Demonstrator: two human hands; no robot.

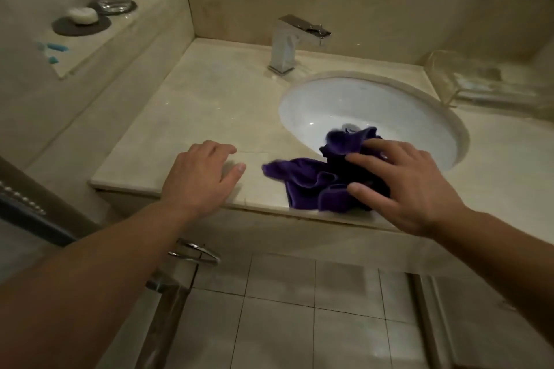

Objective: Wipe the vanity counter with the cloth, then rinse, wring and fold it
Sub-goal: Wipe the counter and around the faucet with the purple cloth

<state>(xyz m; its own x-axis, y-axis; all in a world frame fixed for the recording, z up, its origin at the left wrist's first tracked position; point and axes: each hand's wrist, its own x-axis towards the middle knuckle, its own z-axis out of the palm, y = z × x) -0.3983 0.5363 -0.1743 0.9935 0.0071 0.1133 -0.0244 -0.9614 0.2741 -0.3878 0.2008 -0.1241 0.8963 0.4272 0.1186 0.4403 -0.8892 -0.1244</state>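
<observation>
The purple cloth is lying crumpled at the front edge of the counter, with one end hanging over the rim into the white sink basin, close to the drain. The right hand is covering the cloth's right part, fingers spread and fairly straight, not curled round it; whether it is pressing or only touching, I cannot tell. The left hand is resting palm down, fingers relaxed and open, on bare counter just left of the cloth. The faucet is standing behind the basin. As I judge it, such a flat hold is risking the bunched cloth sliding off the front edge or slipping wholly into the basin, and a bunched cloth is likely to wipe only a narrow strip.
</observation>
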